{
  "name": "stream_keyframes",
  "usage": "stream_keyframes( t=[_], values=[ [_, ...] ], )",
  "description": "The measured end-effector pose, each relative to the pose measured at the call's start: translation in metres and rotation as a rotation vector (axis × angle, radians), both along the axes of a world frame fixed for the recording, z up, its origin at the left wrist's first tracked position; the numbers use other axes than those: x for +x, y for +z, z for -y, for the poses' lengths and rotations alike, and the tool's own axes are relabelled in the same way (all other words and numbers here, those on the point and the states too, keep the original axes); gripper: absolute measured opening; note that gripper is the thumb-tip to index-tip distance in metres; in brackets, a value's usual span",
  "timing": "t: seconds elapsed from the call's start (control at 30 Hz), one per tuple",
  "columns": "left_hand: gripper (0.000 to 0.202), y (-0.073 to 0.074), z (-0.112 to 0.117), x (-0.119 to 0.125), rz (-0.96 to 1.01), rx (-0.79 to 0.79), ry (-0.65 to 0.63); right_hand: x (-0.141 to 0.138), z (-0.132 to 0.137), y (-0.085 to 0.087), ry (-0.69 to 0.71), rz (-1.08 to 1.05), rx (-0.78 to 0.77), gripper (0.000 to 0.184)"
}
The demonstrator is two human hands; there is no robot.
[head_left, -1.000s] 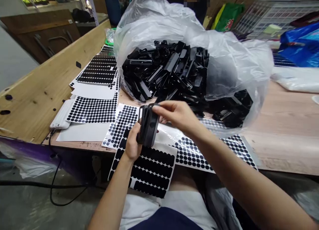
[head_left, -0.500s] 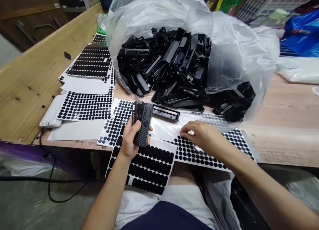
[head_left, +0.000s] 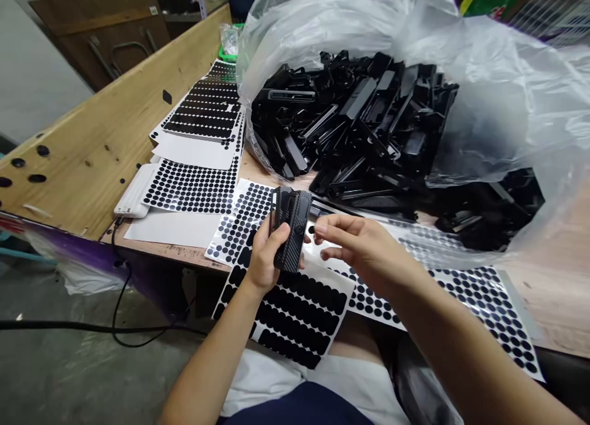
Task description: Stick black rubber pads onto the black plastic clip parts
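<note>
left hand point(head_left: 266, 259): clamped round a stack of black plastic parts point(head_left: 291, 228), fingers wrapped on the lower half, thumb across the textured face. Stack held upright, slightly tilted, above the near edge of the worktop point(head_left: 544, 290).
right hand point(head_left: 357, 244): thumb and forefinger pinched together on a small black round sticker point(head_left: 311, 230), just beside the right edge of the held stack. Other fingers loosely curled. Whether the sticker already touches the stack: cannot tell.
held parts: textured carbon-weave pattern on the front piece, a small round mark at mid-height; at least two or three pieces side by side, exact count unclear.
oval sticker sheet point(head_left: 295, 311): white backing with rows of black ovals, directly under both hands, overhanging the worktop edge toward the person's lap.
dot sticker sheets point(head_left: 461, 296): black round dots on white backing, lying under the right forearm and running to the right; another one point(head_left: 242, 219) sits left of the held stack.
further sheets point(head_left: 196, 185): more dot and oval sheets stacked toward the left rear, along the wooden side board point(head_left: 92, 148).
plastic bag point(head_left: 483, 93): large, clear, open toward the person, on the worktop behind the hands.
bag contents: heap of black plastic parts point(head_left: 369, 124), loose and jumbled, some spilling at the bag mouth close behind the held stack.
white device point(head_left: 133, 194): at the left worktop edge, half under a dot sheet, black cable point(head_left: 120, 302) hanging from it to the floor.
</note>
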State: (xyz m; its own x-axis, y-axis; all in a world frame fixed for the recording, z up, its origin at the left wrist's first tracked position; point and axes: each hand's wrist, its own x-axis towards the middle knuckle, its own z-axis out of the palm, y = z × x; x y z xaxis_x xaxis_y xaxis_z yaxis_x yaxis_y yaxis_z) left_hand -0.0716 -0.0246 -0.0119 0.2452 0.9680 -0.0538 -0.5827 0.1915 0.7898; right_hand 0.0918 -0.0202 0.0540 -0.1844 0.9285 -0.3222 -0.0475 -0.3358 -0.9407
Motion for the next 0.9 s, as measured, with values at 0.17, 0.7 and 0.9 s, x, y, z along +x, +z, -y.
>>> stream_keyframes(
  t=[0.17,0.7,0.9],
  values=[
    [0.044,0.001,0.0,0.001,0.002,0.002,0.019,-0.01,-0.005,-0.01,-0.011,-0.011,0.036,0.035],
    [0.044,0.001,0.0,0.001,0.021,-0.027,0.026,-0.014,-0.004,0.006,-0.006,0.261,0.235,0.037],
    [0.04,-0.001,0.001,0.001,0.036,-0.012,0.024,-0.017,-0.003,0.01,-0.006,0.339,0.264,0.035]
  ],
)
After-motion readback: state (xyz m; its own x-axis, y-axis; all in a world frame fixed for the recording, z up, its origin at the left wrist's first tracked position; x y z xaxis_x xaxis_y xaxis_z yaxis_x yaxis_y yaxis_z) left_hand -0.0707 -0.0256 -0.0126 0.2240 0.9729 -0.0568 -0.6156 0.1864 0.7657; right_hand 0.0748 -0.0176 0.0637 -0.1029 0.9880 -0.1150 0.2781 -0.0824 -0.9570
